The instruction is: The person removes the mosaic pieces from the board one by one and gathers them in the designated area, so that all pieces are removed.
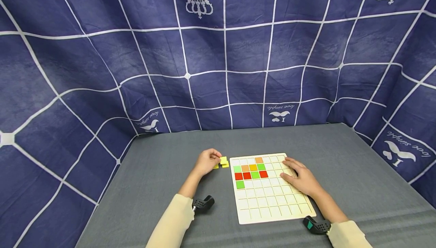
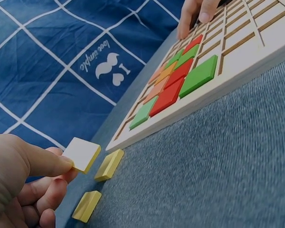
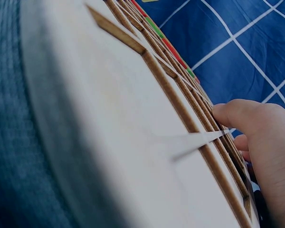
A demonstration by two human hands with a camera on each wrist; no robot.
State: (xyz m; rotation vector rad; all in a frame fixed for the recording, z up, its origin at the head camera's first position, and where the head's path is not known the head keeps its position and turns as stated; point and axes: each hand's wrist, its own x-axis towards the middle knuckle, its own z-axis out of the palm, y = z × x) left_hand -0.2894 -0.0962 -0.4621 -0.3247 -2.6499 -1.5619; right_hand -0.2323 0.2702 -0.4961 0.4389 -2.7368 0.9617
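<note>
My left hand (image 1: 206,162) pinches a square yellow tile (image 2: 83,154) between thumb and finger, just off the left edge of a pale wooden grid board (image 1: 265,216). The tile's face looks whitish in the left wrist view and its edge yellow. Below it on the table lie a yellow tile (image 2: 109,165) and another yellow tile (image 2: 87,206). My right hand (image 1: 302,178) rests on the board's right edge, its fingers spread and holding nothing loose. Several red, green and orange tiles, among them a green tile (image 1: 240,184), sit in the board's upper-left squares.
A grey cloth covers the table (image 1: 163,164) around the board. Behind it hangs a dark blue curtain (image 1: 245,51) with white lines. Each wrist wears a black band, such as the left wristband (image 1: 203,204).
</note>
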